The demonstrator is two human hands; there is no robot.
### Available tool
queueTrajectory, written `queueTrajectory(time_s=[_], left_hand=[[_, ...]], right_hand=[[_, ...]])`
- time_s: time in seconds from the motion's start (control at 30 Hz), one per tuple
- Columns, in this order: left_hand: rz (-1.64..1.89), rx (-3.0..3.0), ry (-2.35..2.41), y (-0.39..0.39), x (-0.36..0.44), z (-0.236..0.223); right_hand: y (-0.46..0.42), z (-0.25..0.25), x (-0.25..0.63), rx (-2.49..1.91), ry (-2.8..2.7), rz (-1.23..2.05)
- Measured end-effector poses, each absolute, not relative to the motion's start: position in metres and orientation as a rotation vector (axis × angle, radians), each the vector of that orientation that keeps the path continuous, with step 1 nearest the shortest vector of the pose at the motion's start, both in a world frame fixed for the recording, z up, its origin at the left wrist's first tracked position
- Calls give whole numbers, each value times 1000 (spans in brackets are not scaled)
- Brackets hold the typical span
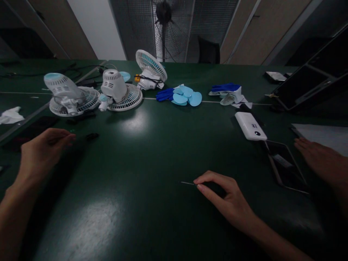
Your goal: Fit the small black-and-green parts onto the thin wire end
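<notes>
My left hand hovers over the left part of the green table, its fingertips pinched together. Whatever sits between them, if anything, is too small to make out. A small black piece lies on the table just right of those fingers. Nearer the middle, my right hand pinches a thin metal rod between thumb and fingertips. The rod points left, close to the tabletop, and its other end is hidden by the hand.
White desk fans stand or lie at the back left. Behind the middle are light blue fan blades and gloves. A white power bank and a phone lie right, beside another person's hand.
</notes>
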State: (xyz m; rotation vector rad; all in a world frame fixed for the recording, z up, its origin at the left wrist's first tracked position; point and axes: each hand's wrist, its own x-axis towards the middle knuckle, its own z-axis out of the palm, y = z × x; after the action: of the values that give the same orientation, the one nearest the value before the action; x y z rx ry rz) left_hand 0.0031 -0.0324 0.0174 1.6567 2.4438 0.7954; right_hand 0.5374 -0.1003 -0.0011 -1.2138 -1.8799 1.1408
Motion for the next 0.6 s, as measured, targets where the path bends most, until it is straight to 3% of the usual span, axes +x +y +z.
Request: queueTrajectory(time_s=[0.13,0.3,0.43,0.6], left_hand=[[956,1571,2308,-37,19,29],[897,1513,2316,-35,13,26],[790,1699,2379,-33,10,18],[926,1860,2281,-25,25,10]], right_hand=[[-100,-1,538,-1222,-1880,1139],[-100,0,538,-1229,-1891,1133],[-100,-2,538,-1237,-1895,1115],[-100,-3,537,-1223,-1901,1114]])
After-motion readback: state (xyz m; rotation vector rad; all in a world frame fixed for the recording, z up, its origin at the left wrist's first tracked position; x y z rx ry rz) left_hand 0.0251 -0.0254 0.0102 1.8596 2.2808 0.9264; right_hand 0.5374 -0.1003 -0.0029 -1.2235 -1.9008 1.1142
